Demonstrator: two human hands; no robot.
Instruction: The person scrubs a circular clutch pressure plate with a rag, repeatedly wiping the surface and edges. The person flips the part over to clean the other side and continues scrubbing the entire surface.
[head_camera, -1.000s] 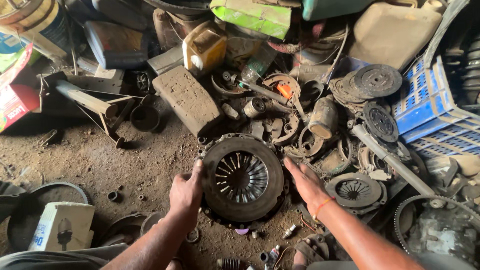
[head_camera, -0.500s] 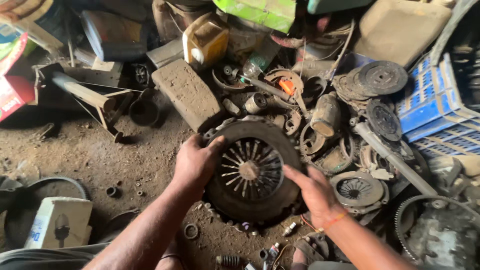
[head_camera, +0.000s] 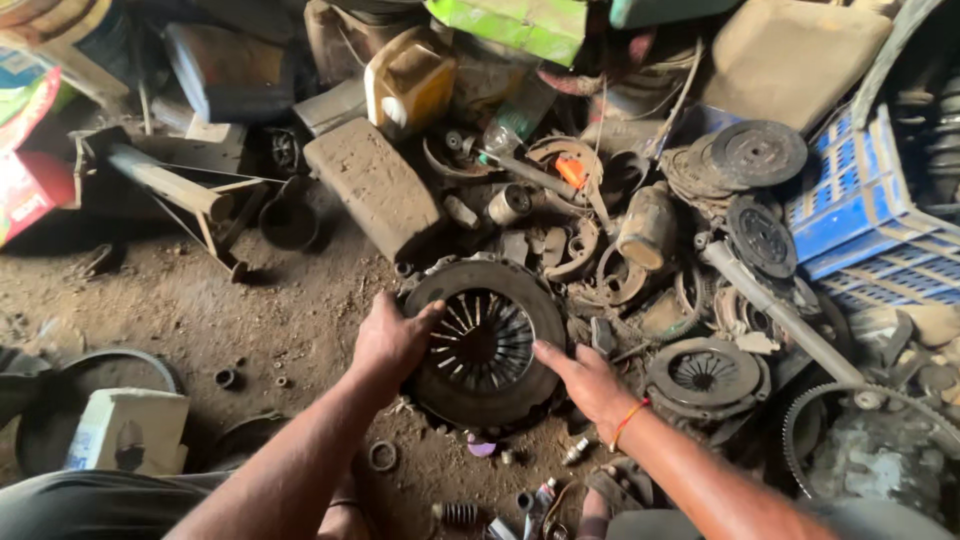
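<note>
A round, rusty clutch pressure plate (head_camera: 487, 338) with radial spring fingers lies on the dirt floor in the middle of the head view. My left hand (head_camera: 392, 338) rests on its left rim, fingers curled over the edge. My right hand (head_camera: 585, 378), with an orange thread at the wrist, presses on the lower right rim. Both hands grip the plate, which looks tipped slightly toward me.
Scrap parts crowd the right: a second clutch plate (head_camera: 706, 374), clutch discs (head_camera: 757, 153), a metal rod (head_camera: 778, 313), a blue crate (head_camera: 860, 210). A brick (head_camera: 375, 184) and yellow canister (head_camera: 408, 84) sit behind. A white box (head_camera: 125, 432) lies lower left.
My hands moved from the plate's outer sides onto its rim and face. The plate has shifted and tilted up slightly, and the camera has moved closer.
</note>
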